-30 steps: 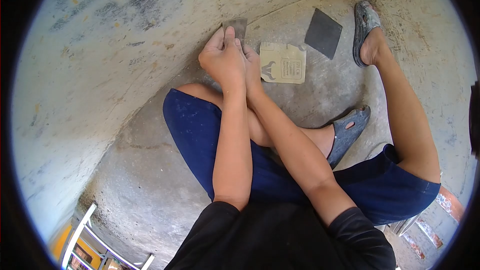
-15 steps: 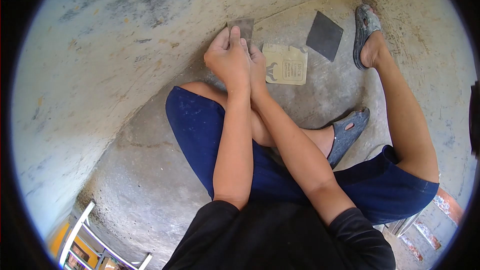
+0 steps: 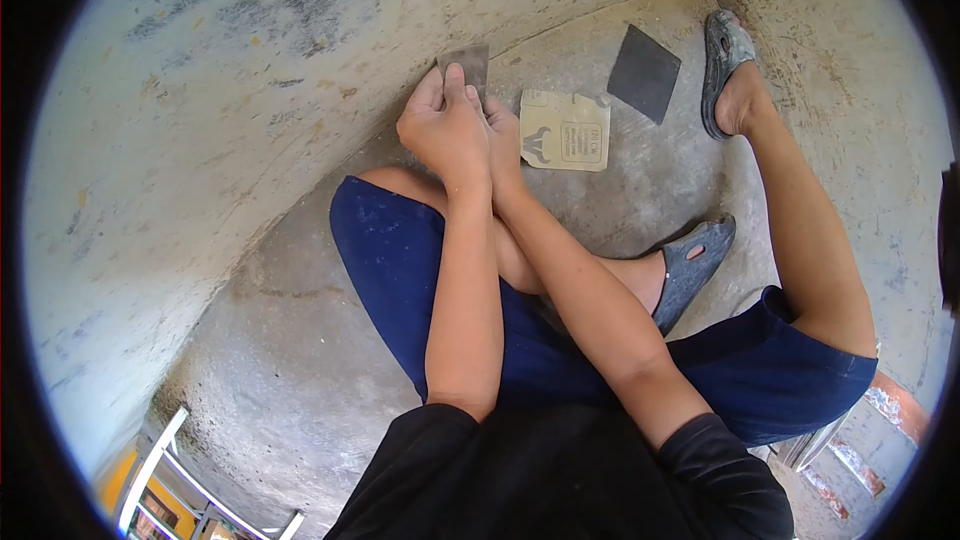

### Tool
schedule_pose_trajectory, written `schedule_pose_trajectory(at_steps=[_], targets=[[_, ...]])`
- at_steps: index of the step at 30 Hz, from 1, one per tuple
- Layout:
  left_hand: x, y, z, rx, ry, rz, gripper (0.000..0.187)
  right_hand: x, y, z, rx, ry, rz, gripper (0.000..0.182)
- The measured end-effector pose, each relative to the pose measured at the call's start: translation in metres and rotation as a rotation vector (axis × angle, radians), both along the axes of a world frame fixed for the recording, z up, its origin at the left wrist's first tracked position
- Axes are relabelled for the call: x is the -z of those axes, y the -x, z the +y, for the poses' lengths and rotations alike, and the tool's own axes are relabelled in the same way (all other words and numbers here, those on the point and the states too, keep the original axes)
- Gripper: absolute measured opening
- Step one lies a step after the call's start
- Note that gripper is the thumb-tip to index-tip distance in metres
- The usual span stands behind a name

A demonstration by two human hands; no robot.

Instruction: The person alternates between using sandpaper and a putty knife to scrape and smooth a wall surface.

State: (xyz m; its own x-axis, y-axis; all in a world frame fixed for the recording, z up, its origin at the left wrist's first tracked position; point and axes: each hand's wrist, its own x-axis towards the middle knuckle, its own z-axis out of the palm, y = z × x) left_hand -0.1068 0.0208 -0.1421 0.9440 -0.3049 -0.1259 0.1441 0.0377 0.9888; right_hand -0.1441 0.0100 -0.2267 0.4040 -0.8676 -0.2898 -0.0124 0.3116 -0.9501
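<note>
A grey-brown piece of sandpaper (image 3: 472, 62) sticks up from between my two hands, near the foot of the wall. My left hand (image 3: 448, 140) is closed on it, thumb laid along its face. Pressed against that hand from the right, my right hand (image 3: 506, 140) also grips the lower part of the piece; some of its fingers are hidden. On the floor to the right lies a beige-backed sandpaper sheet (image 3: 566, 130) with printing and a horned animal head. Beyond it is a black sandpaper sheet (image 3: 645, 74), dark face up.
A worn, patchy wall (image 3: 230, 90) rises on the left, and another wall (image 3: 850, 120) stands at the right. My crossed legs and sandals (image 3: 695, 265) occupy the concrete floor (image 3: 300, 340). White metal bars (image 3: 150, 470) show at lower left.
Both hands have shifted slightly left, carrying the held sandpaper with them. The two sheets on the floor keep their places; the view has moved a little.
</note>
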Motion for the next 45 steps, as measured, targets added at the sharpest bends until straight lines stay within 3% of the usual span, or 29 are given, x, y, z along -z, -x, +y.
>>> schedule_pose_trajectory(at_steps=[4,13,16,22,26,28,31,34,36,41,45], targets=[[-0.002,-0.003,0.001,0.029,-0.032,0.002,0.018,-0.019,-0.002,0.005,0.085,0.033,0.009,0.050],[-0.002,-0.006,-0.001,0.019,-0.116,-0.129,0.017,0.002,-0.006,0.000,0.020,-0.006,-0.093,0.051],[0.004,-0.010,-0.001,0.072,-0.180,-0.147,0.017,-0.011,-0.005,0.000,0.074,0.064,0.024,0.051],[0.000,-0.002,-0.007,-0.010,-0.018,-0.099,0.015,-0.014,0.000,-0.004,0.047,0.015,-0.043,0.049],[-0.008,-0.003,-0.008,0.009,-0.056,-0.053,0.017,-0.021,-0.004,-0.006,0.072,0.063,-0.112,0.050],[-0.022,-0.006,-0.019,0.054,-0.125,-0.469,0.018,-0.040,-0.006,-0.023,0.072,0.091,-0.146,0.050],[-0.046,-0.008,-0.025,0.115,-0.181,-0.383,0.022,-0.067,0.003,-0.035,0.090,0.217,-0.069,0.051],[-0.022,0.011,-0.022,0.000,-0.037,-0.236,0.027,-0.049,0.010,-0.030,0.114,0.389,0.109,0.049],[-0.025,0.013,-0.012,0.021,-0.037,-0.135,0.030,-0.039,0.012,-0.011,0.110,0.077,-0.090,0.047],[-0.022,-0.002,0.005,0.071,-0.170,-0.083,0.030,-0.033,0.003,0.004,0.065,-0.020,-0.088,0.046],[-0.021,-0.004,0.001,0.054,-0.225,-0.214,0.022,-0.042,-0.001,0.001,0.060,-0.092,-0.156,0.047]])
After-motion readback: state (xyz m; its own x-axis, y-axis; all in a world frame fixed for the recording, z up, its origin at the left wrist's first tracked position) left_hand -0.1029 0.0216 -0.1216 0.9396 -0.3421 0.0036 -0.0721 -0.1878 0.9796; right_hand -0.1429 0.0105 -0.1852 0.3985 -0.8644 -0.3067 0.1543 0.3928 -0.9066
